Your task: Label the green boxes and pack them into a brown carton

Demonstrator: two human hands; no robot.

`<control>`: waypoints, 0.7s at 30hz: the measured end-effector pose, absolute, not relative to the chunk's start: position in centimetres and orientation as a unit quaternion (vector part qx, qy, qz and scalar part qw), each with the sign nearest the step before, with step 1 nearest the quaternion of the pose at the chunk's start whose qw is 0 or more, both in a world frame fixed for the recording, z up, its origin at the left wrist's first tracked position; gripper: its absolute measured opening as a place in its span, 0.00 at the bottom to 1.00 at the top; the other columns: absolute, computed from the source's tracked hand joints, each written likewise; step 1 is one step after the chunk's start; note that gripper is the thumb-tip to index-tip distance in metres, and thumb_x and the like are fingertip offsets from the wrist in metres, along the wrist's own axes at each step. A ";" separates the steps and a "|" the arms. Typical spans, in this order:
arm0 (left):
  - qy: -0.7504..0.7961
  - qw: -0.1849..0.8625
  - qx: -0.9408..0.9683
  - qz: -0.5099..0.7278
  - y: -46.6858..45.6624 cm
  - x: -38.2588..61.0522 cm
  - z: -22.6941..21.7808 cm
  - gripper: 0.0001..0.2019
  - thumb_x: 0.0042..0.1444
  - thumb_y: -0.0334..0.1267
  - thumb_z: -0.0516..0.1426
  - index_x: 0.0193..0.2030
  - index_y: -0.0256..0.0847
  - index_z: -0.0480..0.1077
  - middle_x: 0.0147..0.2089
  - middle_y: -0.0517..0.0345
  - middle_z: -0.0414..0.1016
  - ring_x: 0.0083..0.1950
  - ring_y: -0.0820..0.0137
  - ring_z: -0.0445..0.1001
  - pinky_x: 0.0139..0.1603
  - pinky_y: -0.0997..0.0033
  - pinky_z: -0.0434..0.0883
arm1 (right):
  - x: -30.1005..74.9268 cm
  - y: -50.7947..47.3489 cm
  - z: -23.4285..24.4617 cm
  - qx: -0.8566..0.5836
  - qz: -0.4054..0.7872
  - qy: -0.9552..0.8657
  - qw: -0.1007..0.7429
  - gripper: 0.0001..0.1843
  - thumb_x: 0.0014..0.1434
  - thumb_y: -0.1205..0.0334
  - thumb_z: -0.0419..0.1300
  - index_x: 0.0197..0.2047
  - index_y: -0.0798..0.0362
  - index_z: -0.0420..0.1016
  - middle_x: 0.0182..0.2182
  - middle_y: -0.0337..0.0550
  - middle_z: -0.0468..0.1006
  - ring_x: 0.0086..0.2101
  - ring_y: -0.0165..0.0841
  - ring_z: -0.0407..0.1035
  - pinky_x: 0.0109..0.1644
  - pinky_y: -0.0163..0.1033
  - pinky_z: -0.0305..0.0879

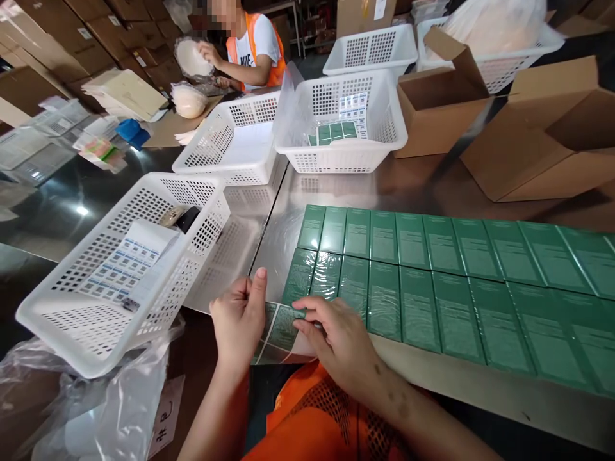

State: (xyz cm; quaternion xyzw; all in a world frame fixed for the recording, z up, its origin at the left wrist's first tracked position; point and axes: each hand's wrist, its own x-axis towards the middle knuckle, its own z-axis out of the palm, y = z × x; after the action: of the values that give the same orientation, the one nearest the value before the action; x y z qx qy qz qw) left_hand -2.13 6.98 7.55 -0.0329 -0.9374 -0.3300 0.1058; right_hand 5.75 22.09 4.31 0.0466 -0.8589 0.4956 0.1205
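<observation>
A sheet of green stickers [284,328] is held low over the table's front edge. My left hand [239,320] grips its left side, fingers curled and thumb pointing up. At the sheet's upper right, thumb and forefinger of my right hand [339,339] pinch together at the edge of a green sticker; whether the sticker is partly lifted is hard to tell. Just beyond and to the right, two rows of green boxes [416,298] lie side by side, their tops shiny like film.
A white basket [91,358] with printed label sheets [127,262] stands left. Farther back, another white basket [341,160] holds green and white label sheets. Open cartons [542,141] stand back right. Across the table, a person in an orange vest [252,38] handles a clear-wrapped item.
</observation>
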 end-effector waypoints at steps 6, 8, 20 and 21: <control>-0.945 0.127 -0.033 -0.299 7.3 -2.7 7.0 0.26 0.64 0.50 0.51 0.17 0.42 0.52 0.15 0.66 0.52 0.20 0.76 0.52 0.26 0.73 0.54 | 6.1 21.4 4.1 0.105 0.312 -0.888 0.322 0.09 0.68 0.69 0.53 0.43 0.49 0.73 0.44 0.40 0.82 0.46 0.37 0.74 0.46 0.45 0.61; -0.947 0.123 -0.037 -0.295 7.2 -2.9 6.9 0.26 0.64 0.49 0.51 0.17 0.42 0.52 0.14 0.66 0.52 0.19 0.76 0.52 0.25 0.74 0.54 | 6.3 21.2 4.0 0.125 0.267 -0.891 0.346 0.09 0.67 0.69 0.54 0.45 0.48 0.74 0.40 0.38 0.83 0.43 0.36 0.73 0.44 0.45 0.60; -0.934 0.105 -0.045 -0.337 7.0 -2.9 7.0 0.25 0.62 0.49 0.52 0.17 0.42 0.51 0.15 0.66 0.50 0.21 0.76 0.52 0.25 0.74 0.55 | 6.1 20.4 2.9 0.116 0.368 -0.862 0.329 0.14 0.64 0.75 0.52 0.45 0.48 0.72 0.42 0.37 0.83 0.48 0.35 0.74 0.53 0.46 0.65; -0.934 0.106 -0.044 -0.338 7.0 -2.9 7.0 0.25 0.62 0.49 0.52 0.17 0.42 0.51 0.15 0.67 0.50 0.20 0.76 0.52 0.25 0.74 0.55 | 6.1 20.3 2.9 0.106 0.368 -0.862 0.333 0.13 0.64 0.74 0.52 0.44 0.48 0.72 0.42 0.37 0.83 0.48 0.36 0.74 0.53 0.47 0.65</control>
State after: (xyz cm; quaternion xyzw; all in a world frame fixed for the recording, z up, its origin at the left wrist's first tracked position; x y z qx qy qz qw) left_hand -2.86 7.00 7.03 -0.0441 -0.9340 -0.3383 0.1063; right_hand 6.07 20.35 2.92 0.1064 -0.8616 0.3677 0.3333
